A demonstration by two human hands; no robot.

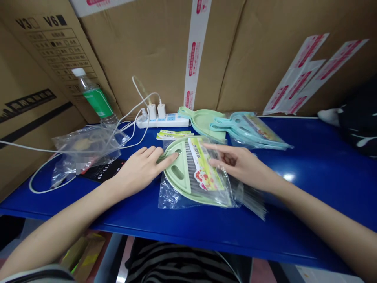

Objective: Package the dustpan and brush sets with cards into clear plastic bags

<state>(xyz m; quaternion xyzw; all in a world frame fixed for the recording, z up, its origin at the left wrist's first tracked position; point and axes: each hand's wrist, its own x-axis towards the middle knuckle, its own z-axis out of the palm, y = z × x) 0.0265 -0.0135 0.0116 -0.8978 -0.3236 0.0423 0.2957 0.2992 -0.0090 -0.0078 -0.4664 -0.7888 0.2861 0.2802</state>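
Observation:
In front of me on the blue table lies a light green dustpan and brush set [179, 182] in a clear plastic bag [169, 198]. A yellow and white printed label [207, 169] shows through the bag over the grey bristles. My left hand [144, 167] rests at the set's left side, index finger stretched onto it near the handle slot; its thumb is hidden. Over the right side of the bag is my right hand [243, 163], fingers apart and touching the plastic by the label. Beneath that hand lies a sheaf of clear plastic [251, 200], partly hidden.
Behind are an unbagged green dustpan [206, 120], bagged blue sets [250, 131], loose labels [173, 135] and a power strip [165, 121] with white cables. Crumpled plastic bags [85, 143], a black phone-like display [101, 173] and a bottle [97, 100] are left. Cardboard boxes [159, 51] wall the back.

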